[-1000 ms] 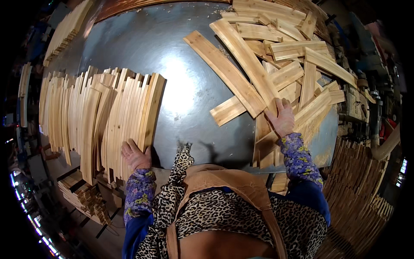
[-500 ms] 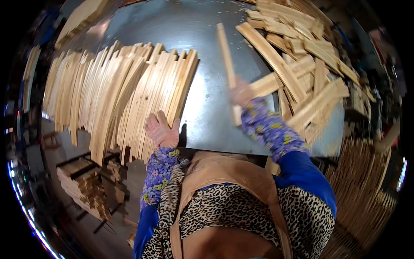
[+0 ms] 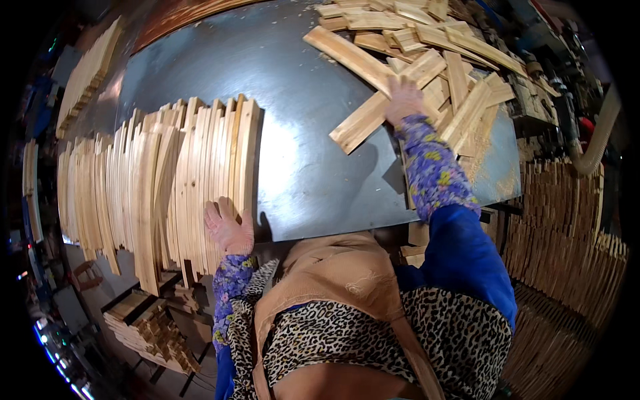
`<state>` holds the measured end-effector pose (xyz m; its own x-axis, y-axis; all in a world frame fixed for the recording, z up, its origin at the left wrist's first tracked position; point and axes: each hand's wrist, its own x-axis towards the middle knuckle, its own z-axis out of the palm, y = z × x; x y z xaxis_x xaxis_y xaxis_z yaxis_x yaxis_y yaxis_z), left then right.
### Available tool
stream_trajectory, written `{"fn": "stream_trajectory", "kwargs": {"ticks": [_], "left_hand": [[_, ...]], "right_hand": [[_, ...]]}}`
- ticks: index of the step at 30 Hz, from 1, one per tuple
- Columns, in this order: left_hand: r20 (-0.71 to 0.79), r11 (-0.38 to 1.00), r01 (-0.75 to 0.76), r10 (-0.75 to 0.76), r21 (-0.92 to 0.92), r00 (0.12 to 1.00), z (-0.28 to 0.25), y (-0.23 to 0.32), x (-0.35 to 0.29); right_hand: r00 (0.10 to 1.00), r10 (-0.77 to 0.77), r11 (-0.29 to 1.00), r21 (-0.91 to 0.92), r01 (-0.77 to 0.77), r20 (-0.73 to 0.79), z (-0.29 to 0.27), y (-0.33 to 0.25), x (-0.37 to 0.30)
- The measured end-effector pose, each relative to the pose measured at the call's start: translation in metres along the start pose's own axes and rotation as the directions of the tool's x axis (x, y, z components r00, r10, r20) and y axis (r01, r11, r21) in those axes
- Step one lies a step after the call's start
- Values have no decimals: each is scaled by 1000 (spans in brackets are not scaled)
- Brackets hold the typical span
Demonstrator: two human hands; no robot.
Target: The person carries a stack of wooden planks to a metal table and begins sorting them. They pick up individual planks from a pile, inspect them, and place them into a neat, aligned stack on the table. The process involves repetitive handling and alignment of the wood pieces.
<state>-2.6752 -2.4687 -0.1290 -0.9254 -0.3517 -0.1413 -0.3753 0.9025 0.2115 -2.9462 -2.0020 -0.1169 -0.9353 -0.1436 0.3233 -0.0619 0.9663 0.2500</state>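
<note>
My left hand point(image 3: 229, 227) lies with its fingers spread over the near ends of a row of pale wooden strips point(image 3: 190, 180). The strips stand closely side by side on the left of the metal-topped table. At the loose pile on the right, my right hand point(image 3: 405, 101) rests with fingers stretched out, touching a flat wooden board point(image 3: 347, 55). A second board point(image 3: 360, 123) crosses below it, slanting toward the table's middle. My right palm and thumb side are partly hidden, and no lifted piece shows in either hand.
More loose boards point(image 3: 460, 43) are heaped at the far right, with sawdust point(image 3: 497, 160) near the right table edge point(image 3: 500, 198). Stacked wood point(image 3: 150, 333) stands below on the left, and tall stacks point(image 3: 560, 220) stand on the right. Another stack point(image 3: 90, 77) lies far left.
The narrow strip at my right hand is no longer there; where it went cannot be told for certain. My right hand has moved farther off onto the pile. The view has shifted.
</note>
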Motion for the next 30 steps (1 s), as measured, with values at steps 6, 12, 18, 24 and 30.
{"fn": "stream_trajectory", "kwargs": {"ticks": [6,12,18,24,30], "left_hand": [[258,555,139,141,-820,956,42,118,20],[719,-154,781,316,-605,619,67,179,44],[338,698,260,-27,-667,941,36,117,24],[-114,997,-47,40,-63,993,11,33,-19],[48,957,81,-71,-280,996,-13,16,-37]], "right_hand": [[611,-127,732,490,-474,781,-74,-24,-26],[458,-199,231,496,-837,866,-20,-81,-105],[676,142,-287,684,-671,723,96,-50,-55],[629,192,-328,654,-682,753,17,-129,-80],[429,-376,583,569,-580,822,-70,-272,-172]]}}
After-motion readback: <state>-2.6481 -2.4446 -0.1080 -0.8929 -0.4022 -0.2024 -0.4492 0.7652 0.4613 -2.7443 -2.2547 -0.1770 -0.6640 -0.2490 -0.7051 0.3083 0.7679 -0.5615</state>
